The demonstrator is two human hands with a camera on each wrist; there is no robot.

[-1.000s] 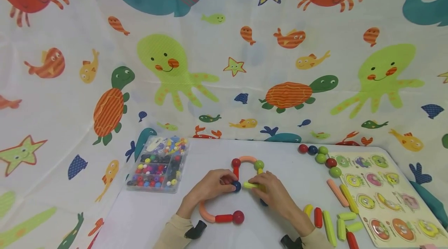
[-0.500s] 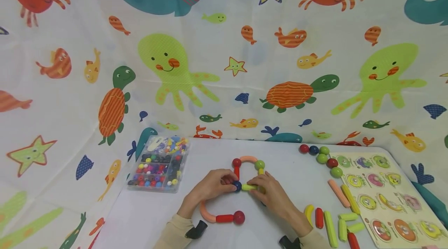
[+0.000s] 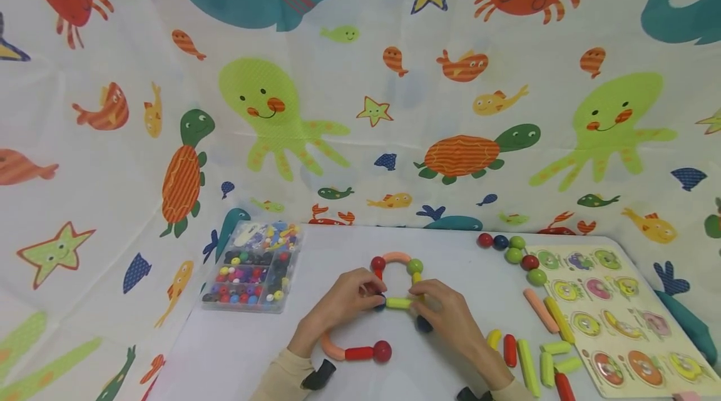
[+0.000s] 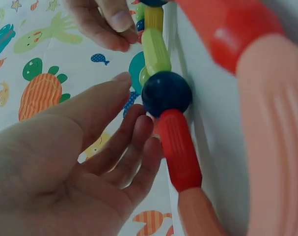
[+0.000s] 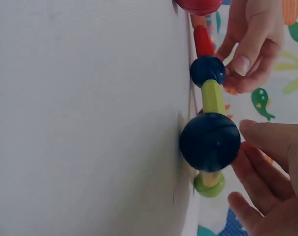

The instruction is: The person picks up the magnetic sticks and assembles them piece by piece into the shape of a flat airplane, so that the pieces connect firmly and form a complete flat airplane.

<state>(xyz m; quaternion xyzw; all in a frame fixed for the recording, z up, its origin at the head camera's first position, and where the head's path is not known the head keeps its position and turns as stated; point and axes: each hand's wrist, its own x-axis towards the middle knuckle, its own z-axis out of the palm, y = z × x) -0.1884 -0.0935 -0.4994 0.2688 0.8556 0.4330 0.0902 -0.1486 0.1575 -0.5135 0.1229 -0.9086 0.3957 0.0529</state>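
Observation:
A toy chain of sticks and balls lies on the white table (image 3: 253, 351). A lime stick (image 3: 398, 303) joins a dark blue ball (image 4: 167, 93) to a yellow stick (image 3: 417, 278). That ball also meets a red stick (image 4: 178, 150). My left hand (image 3: 372, 293) is relaxed, with a fingertip (image 4: 145, 122) touching where ball and red stick meet; the thumb stays just off. My right hand (image 3: 419, 296) rests its loose fingertips at the lime stick's far end, beside a second dark blue ball (image 5: 210, 142). A pink arc (image 3: 397, 256) links a red ball (image 3: 378, 263) and a green ball (image 3: 415, 266).
A clear bead box (image 3: 253, 266) stands at the left. A pink curve, red stick and dark red ball (image 3: 382, 351) lie near my left wrist. Loose sticks (image 3: 529, 357), a row of balls (image 3: 515, 251) and a knob puzzle board (image 3: 614, 319) lie at the right.
The right hand has brought the lime stick against the dark blue ball, then slid to the stick's far end. Both hands have loosened. The left hand has hardly moved.

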